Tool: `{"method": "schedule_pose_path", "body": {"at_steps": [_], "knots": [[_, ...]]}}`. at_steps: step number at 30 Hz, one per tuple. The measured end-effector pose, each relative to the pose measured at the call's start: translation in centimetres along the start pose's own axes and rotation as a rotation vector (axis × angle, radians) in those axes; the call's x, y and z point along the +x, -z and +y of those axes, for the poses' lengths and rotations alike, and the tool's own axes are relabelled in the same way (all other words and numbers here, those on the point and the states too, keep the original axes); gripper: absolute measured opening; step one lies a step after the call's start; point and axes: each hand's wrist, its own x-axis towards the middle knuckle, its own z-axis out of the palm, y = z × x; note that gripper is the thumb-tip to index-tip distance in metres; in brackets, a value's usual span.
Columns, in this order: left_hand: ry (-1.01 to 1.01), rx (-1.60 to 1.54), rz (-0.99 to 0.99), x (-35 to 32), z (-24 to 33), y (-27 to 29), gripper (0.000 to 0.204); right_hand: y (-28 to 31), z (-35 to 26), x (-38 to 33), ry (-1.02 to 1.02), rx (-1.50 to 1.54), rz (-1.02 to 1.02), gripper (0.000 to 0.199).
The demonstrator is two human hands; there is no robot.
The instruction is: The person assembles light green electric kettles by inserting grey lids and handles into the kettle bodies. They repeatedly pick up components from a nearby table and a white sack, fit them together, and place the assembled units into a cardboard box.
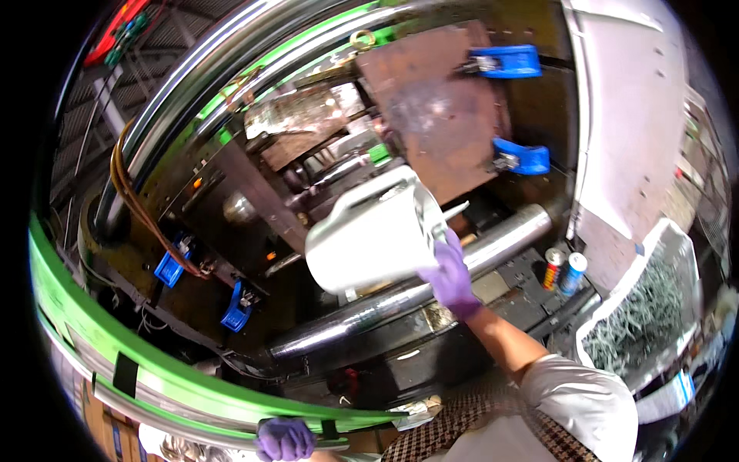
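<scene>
My right hand (449, 276), in a purple glove, reaches forward into the machine's opening. Its fingers are closed on the rim end of a white jug-shaped plastic part (369, 239), which lies tilted in the air with a handle-like loop along its upper side. A thin pale spike sticks out beside the fingers. Behind the part are the metal mold halves, one with a brown steel face (439, 108). My left hand (285, 439), also purple-gloved, is wrapped round the silver rail (215, 436) of the green machine door (177, 369) at the lower edge.
Blue clamps (512, 61) are fixed at both sides of the opening. Thick polished steel bars (354, 319) cross above and below. Two spray cans (573, 273) stand on the right ledge. Beyond them is a white-lined bin (643, 316) full of grey-green plastic scraps. Brown hoses (127, 185) hang at left.
</scene>
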Motion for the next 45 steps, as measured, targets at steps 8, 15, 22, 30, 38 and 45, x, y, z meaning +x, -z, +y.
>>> {"method": "schedule_pose_path", "body": {"at_steps": [8, 15, 22, 30, 38, 45], "knots": [[0.265, -0.271, -0.057, 8.3, -21.0, 4.0, 0.031, 32.6, -24.5, -12.0, -0.463, -0.107, -0.412, 0.071], [0.546, 0.274, 0.67, 13.1, -39.9, 0.9, 0.024, 38.6, -42.3, -17.4, -0.581, -0.998, -0.63, 0.035], [0.528, 0.296, 0.682, 18.6, -60.0, 2.1, 0.023, 36.5, -52.5, -24.1, -0.755, -1.289, -0.367, 0.026], [0.274, 1.079, 0.518, 19.7, -74.2, 10.9, 0.034, 29.6, -53.5, -26.0, -0.903, -1.667, 0.148, 0.028], [-0.311, 1.592, 0.242, 20.2, -65.8, -4.1, 0.041, 28.5, -50.7, -28.2, -0.878, -1.76, 0.342, 0.027], [0.196, 0.204, -1.005, 0.5, -52.8, -26.8, 0.035, 28.3, -49.8, -27.4, -0.822, -1.758, 0.119, 0.015]]}}
